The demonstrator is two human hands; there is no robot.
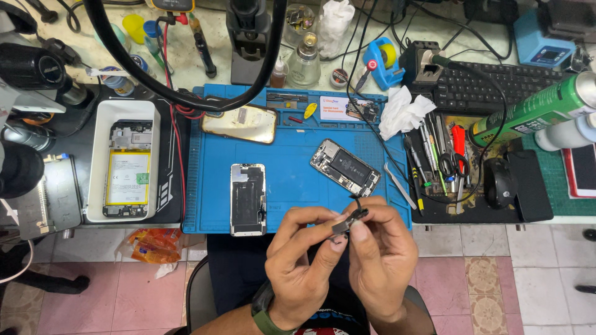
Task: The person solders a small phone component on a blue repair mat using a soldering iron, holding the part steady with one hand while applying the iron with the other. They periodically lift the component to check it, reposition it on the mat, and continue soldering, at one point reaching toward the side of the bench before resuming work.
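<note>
Both the left hand [298,260] and right hand [382,254] pinch a small dark phone part [349,222] above the bench [292,180] edge; the opened phone [345,167] and its detached screen [248,199] lie apart, nothing refitted yet

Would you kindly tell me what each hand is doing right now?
Left hand: pinched shut on the small dark phone part.
Right hand: pinched shut on the same part.

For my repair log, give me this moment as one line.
left hand: pinches small dark part | right hand: pinches same part | opened phone: on blue mat, untouched
</note>
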